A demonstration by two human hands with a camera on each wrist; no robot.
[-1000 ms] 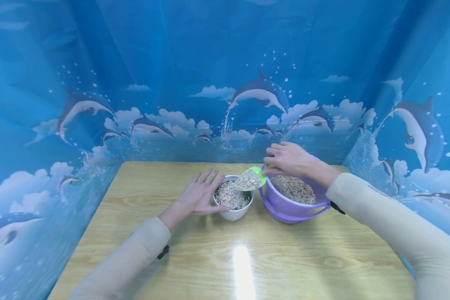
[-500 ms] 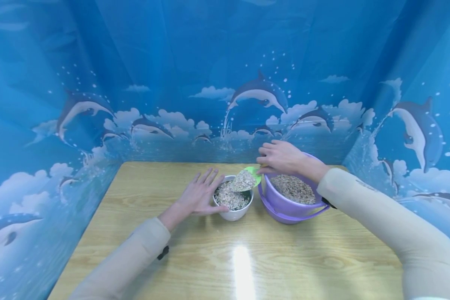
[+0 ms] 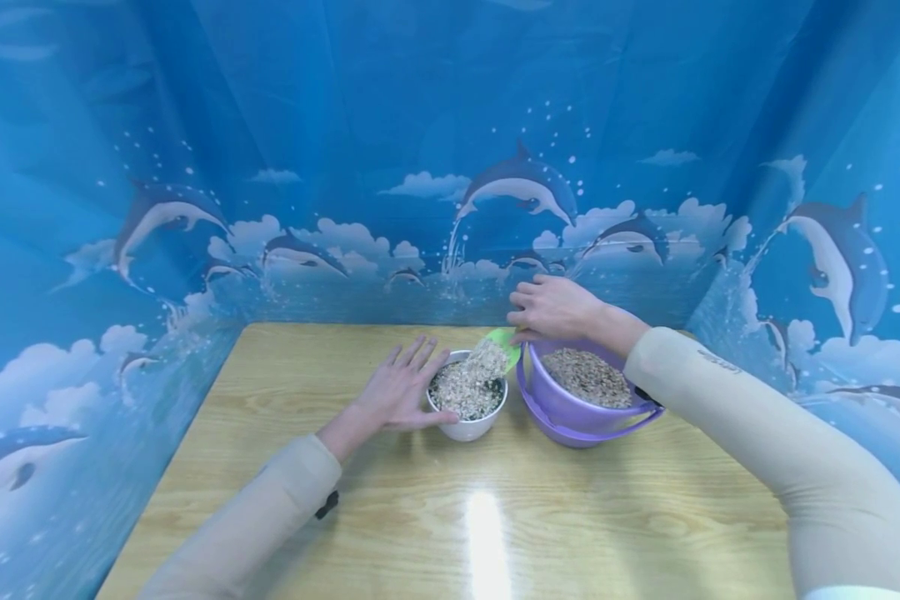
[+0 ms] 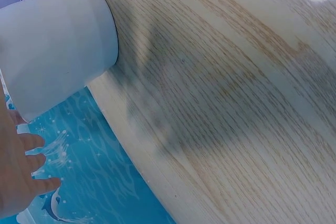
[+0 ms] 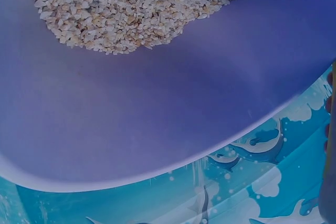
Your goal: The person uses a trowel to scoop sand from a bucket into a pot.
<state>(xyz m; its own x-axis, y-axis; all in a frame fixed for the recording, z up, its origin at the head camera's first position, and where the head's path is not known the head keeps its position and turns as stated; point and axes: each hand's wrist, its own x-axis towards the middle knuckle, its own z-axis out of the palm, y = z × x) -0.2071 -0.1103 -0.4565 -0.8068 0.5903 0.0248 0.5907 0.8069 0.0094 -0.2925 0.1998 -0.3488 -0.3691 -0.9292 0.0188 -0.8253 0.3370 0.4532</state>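
A white bowl [image 3: 468, 431] holds pale stone chips [image 3: 457, 402] over a darker layer. My left hand [image 3: 397, 387] rests against its left side, fingers straight and spread, thumb along the near rim. In the left wrist view, the bowl's white wall [image 4: 63, 51] shows beside the fingers. My right hand [image 3: 558, 308] grips a green scoop [image 3: 504, 340], its handle mostly hidden by the fingers. The scoop tilts down over the bowl's right rim, and its stone chips overlap those in the bowl. Beneath the right forearm stands a purple bucket [image 3: 570, 425] part full of small stones [image 3: 588, 377].
The bucket's handle [image 3: 618, 427] hangs down along its near side. Both vessels stand on a wood-grain table [image 3: 330, 517]. A blue dolphin-print curtain [image 3: 390, 100] encloses the table at the back and both sides.
My right hand has moved left with the scoop and tipped it further, so the stone chips slide down toward the bowl. The left hand, bowl and bucket have stayed in place.
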